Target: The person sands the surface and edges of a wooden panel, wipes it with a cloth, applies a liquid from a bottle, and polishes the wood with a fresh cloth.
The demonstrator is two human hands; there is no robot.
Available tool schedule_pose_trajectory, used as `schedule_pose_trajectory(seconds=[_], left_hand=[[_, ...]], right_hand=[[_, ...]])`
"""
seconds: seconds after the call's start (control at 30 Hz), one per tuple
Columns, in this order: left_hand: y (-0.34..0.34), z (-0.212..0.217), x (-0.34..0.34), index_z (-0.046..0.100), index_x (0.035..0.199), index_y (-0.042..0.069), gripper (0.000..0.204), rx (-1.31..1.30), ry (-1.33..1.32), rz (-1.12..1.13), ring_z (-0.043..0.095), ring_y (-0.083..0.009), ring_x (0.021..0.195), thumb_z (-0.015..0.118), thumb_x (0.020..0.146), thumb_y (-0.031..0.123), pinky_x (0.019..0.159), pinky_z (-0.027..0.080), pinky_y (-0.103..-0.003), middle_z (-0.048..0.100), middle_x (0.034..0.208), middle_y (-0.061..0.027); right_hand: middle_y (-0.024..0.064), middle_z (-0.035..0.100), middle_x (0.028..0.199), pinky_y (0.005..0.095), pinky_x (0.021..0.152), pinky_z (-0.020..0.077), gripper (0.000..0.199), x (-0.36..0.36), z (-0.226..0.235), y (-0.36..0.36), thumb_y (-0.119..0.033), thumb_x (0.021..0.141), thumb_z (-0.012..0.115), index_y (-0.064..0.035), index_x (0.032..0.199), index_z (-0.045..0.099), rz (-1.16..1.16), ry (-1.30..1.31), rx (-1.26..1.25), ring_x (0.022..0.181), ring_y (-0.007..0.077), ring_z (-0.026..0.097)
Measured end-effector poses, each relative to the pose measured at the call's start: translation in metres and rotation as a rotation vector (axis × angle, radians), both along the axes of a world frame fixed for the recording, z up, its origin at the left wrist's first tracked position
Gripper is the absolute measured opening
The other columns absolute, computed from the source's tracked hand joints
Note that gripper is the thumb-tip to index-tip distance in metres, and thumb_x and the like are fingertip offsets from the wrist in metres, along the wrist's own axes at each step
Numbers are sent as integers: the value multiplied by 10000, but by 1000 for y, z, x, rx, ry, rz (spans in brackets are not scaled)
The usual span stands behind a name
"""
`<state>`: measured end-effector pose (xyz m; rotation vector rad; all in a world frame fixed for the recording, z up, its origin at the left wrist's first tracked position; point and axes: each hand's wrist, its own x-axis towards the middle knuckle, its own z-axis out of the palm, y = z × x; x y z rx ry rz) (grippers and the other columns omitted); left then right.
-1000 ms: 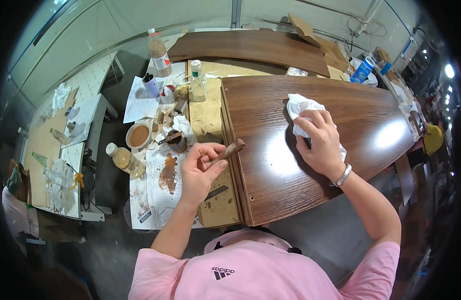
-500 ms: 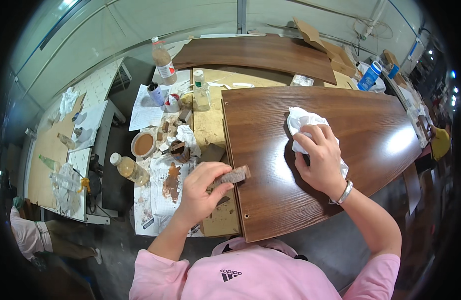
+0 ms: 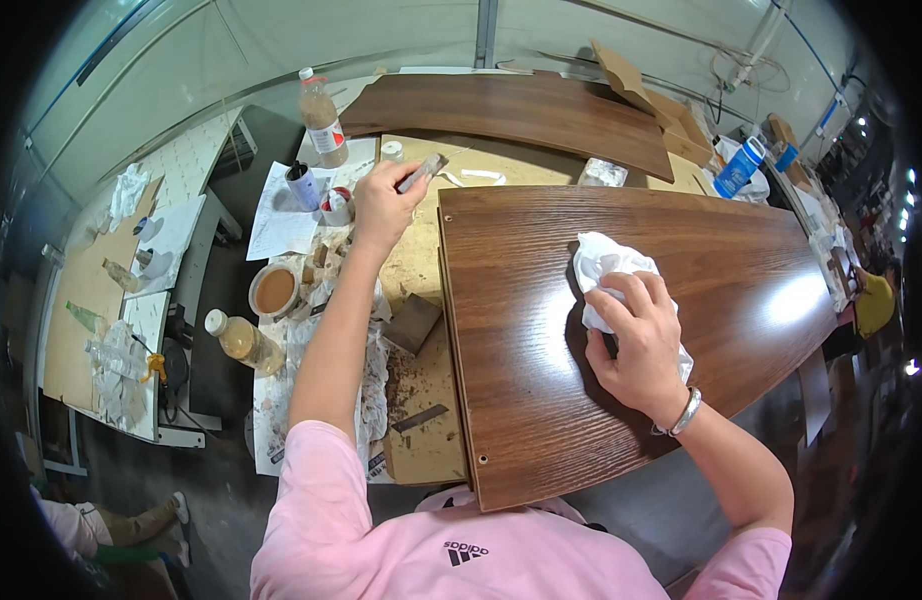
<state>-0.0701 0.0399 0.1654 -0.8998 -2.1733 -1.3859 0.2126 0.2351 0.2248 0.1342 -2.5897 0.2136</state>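
Note:
My right hand (image 3: 636, 340) presses a crumpled white cloth (image 3: 606, 268) flat on a dark brown wooden panel (image 3: 721, 290) in front of me. My left hand (image 3: 384, 203) is stretched forward to the far left of the panel, closed around a small brown stick-shaped tool (image 3: 422, 172) held above the bare chipboard bench (image 3: 421, 265). A small jar with a pale lid (image 3: 391, 151) stands just beyond that hand.
A cup of brown liquid (image 3: 274, 290), a dark bottle (image 3: 303, 185), two amber bottles (image 3: 323, 118) (image 3: 239, 338), stained papers (image 3: 281, 215) and a brown block (image 3: 413, 322) crowd the bench's left side. A second dark panel (image 3: 521, 110) lies behind. A blue-white bottle (image 3: 738, 167) stands far right.
My left hand has reached from near my body forward to the far end of the bench, carrying the small tool. My right hand stays on the cloth.

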Motion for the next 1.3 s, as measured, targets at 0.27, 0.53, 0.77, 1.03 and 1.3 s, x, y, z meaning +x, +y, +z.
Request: schedule_pose_trajectory(seconds=[0.27,0.53,0.77,1.03,1.3], left_hand=[[-84,-55,106,704,984,15,211,-19,-109,-67,600,-205,711,709,778,62,656,473,-307,633,823,-88],[-178,-127,190,696,1003,0,247,-302,-399,301,632,-225,759,726,772,81,709,496,-303,663,903,-115],[-94,7,210,594,1216,-54,425,192,-196,-153,642,-191,1001,714,832,81,892,500,-318,661,1087,-115],[-91,31,211,671,959,-37,145,607,-546,-92,628,-108,819,680,826,22,745,482,-252,674,874,-42],[-116,-1,222,568,1239,-28,497,587,-642,-427,597,-159,1060,765,807,121,920,477,-285,630,1160,-80]], right_hand=[[96,583,1113,454,842,466,387,0,-3,1,-38,638,691,-84,1018,632,-6,13,17,1024,363,522],[86,588,1106,446,863,459,398,-6,8,-4,-37,671,646,-93,1064,632,76,11,-41,1038,342,519],[91,502,1360,280,1022,363,700,-40,42,-56,11,683,548,4,1379,475,642,-319,-1170,1217,148,455],[37,618,942,223,681,477,295,-64,60,-63,72,741,694,7,1026,659,311,-114,-897,747,87,539],[0,637,829,214,656,457,306,-98,52,-106,33,750,703,4,1054,679,576,-591,-898,714,54,532]])
